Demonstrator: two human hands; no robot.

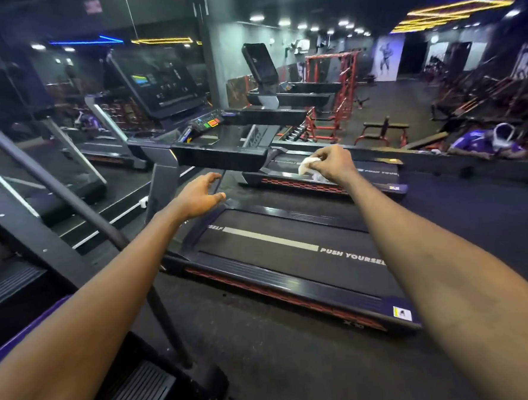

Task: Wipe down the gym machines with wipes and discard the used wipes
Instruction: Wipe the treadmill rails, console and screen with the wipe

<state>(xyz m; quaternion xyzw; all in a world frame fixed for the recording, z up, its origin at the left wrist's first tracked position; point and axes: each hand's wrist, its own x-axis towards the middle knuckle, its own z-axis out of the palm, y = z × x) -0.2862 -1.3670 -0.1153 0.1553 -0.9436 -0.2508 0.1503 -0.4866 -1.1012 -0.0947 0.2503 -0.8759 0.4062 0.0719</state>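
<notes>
The floor [276,372] carries a near treadmill [291,269] (belt printed PUSH YOURSELF), a far treadmill [375,174] and red racks [346,80]

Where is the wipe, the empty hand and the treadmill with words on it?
wipe [306,166]: head view, its crumpled white middle.
left hand [199,199]: head view, back of the hand.
treadmill [353,257]: head view, white words on its belt.

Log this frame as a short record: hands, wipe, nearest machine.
left hand: open, holds nothing, raised over the treadmill's front
right hand: pinches the wipe
wipe: white, crumpled, beside the handrail end; contact unclear
treadmill: nearest machine, belt reads PUSH YOURSELF
background: red racks
</notes>
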